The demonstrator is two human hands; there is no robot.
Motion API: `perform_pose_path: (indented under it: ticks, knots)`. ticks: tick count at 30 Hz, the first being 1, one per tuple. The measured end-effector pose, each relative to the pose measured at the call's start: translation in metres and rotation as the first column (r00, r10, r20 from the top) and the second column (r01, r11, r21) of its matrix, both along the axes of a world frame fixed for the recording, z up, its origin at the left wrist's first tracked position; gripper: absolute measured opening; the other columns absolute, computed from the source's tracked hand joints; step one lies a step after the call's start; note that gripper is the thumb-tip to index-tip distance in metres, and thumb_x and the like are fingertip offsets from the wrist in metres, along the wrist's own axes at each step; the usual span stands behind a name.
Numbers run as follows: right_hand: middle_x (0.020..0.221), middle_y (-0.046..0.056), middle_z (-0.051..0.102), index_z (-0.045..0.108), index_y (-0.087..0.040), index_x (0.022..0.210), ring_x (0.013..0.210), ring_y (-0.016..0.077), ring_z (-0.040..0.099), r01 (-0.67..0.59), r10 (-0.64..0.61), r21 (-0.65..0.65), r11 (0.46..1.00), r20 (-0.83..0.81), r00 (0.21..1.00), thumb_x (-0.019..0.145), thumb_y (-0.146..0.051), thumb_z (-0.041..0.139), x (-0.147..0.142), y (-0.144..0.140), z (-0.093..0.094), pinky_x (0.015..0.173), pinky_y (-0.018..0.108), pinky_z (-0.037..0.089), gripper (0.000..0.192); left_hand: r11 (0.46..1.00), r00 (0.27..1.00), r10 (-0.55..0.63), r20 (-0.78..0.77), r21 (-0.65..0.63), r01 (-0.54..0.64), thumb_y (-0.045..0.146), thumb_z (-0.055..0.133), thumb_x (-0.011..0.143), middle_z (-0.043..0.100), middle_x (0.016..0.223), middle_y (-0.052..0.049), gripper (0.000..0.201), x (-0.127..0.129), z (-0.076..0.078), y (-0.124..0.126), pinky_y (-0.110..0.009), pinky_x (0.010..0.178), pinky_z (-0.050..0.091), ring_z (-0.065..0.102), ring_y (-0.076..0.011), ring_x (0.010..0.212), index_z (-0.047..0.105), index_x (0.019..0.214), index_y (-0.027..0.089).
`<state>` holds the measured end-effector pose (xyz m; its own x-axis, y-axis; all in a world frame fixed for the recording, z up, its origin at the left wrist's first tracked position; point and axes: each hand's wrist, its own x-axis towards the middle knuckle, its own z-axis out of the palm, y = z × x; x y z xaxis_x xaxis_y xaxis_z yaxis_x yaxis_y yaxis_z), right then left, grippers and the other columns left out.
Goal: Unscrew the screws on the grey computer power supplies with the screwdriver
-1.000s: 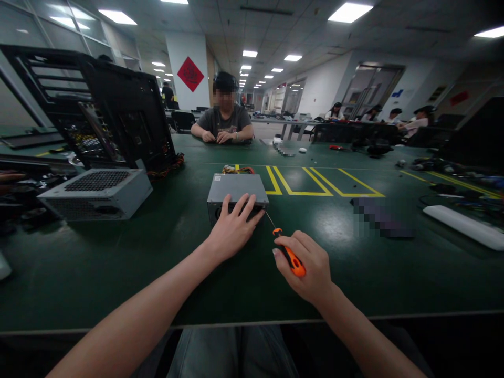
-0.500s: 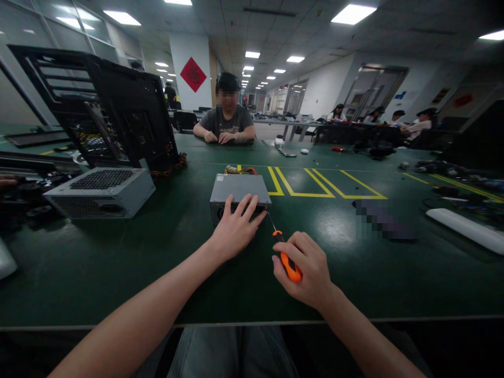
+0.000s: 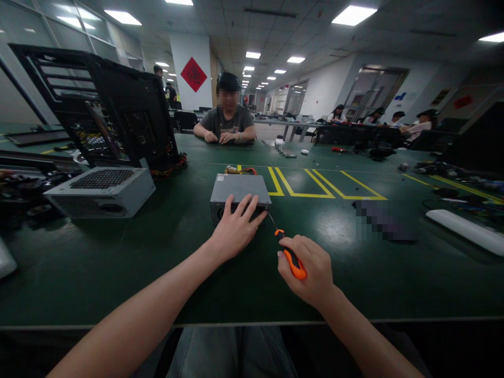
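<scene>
A grey power supply box [image 3: 239, 188] lies flat on the green table [image 3: 118, 262] in front of me, with coloured cables [image 3: 240, 170] at its far end. My left hand [image 3: 235, 227] presses on its near edge, fingers spread over the top. My right hand [image 3: 309, 270] grips an orange-handled screwdriver [image 3: 290, 255]. Its thin shaft points at the box's near right corner.
A second grey power supply [image 3: 100, 191] sits at the left before an open black computer case [image 3: 106, 113]. Yellow floor-style lines [image 3: 315, 184] mark the table. A white bar [image 3: 466, 229] lies at the right. A person [image 3: 227, 121] sits opposite; others work at far tables.
My right hand and the screwdriver shifted slightly, back toward the box's corner. My left hand stays on the box. The view has barely moved.
</scene>
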<state>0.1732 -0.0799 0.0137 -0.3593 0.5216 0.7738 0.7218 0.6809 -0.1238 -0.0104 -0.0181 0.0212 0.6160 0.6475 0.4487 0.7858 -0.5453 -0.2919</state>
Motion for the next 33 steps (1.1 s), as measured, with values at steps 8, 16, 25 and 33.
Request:
perform_pose_path:
  ticks: [8, 16, 25, 33]
  knots:
    - [0.068, 0.002, 0.048, 0.059, -0.016, 0.080, 0.063, 0.0138, 0.044, -0.011, 0.013, -0.034, 0.999, 0.040, 0.999, 0.076, -0.019, 0.050, -0.0013, -0.0008, 0.0019, 0.058, 0.028, 0.038, 0.011, 1.000, 1.000, 0.003, 0.015, 0.005, -0.003, 0.028, 0.043, 0.087, 0.029, 0.143, -0.012, 0.042, 0.0007, -0.0009, 0.0001, -0.058, 0.102, 0.021, 0.025, -0.0301, 0.131, 0.042, 0.129, 0.027]
    - [0.074, 0.003, 0.058, 0.055, -0.016, 0.095, 0.062, 0.0134, 0.052, 0.009, -0.009, -0.030, 1.000, -0.014, 1.000, 0.079, -0.021, 0.048, 0.0005, 0.0001, -0.0010, 0.059, 0.027, 0.041, 0.018, 1.000, 1.000, 0.000, 0.005, 0.006, 0.000, 0.029, 0.041, 0.087, 0.029, 0.143, -0.012, 0.042, 0.0006, -0.0009, 0.0002, -0.058, 0.101, 0.022, 0.026, -0.0303, 0.131, 0.041, 0.130, 0.027]
    - [0.068, 0.003, 0.050, 0.057, -0.016, 0.084, 0.063, 0.0140, 0.046, -0.006, 0.006, 0.006, 1.000, 0.092, 0.996, 0.075, -0.019, 0.051, -0.0029, -0.0008, 0.0009, 0.057, 0.028, 0.038, 0.011, 1.000, 1.000, 0.004, 0.013, 0.014, -0.004, 0.028, 0.040, 0.088, 0.030, 0.142, -0.012, 0.041, 0.0012, -0.0004, -0.0002, -0.058, 0.100, 0.022, 0.026, -0.0301, 0.131, 0.042, 0.129, 0.026]
    - [0.068, 0.002, 0.050, 0.057, -0.016, 0.085, 0.062, 0.0140, 0.047, -0.006, 0.005, 0.014, 1.000, 0.053, 0.999, 0.078, -0.021, 0.051, -0.0020, -0.0007, 0.0021, 0.057, 0.028, 0.039, 0.011, 1.000, 1.000, 0.004, 0.006, 0.006, -0.004, 0.029, 0.042, 0.087, 0.029, 0.143, -0.011, 0.042, 0.0008, 0.0000, -0.0001, -0.058, 0.101, 0.022, 0.025, -0.0306, 0.131, 0.041, 0.130, 0.027]
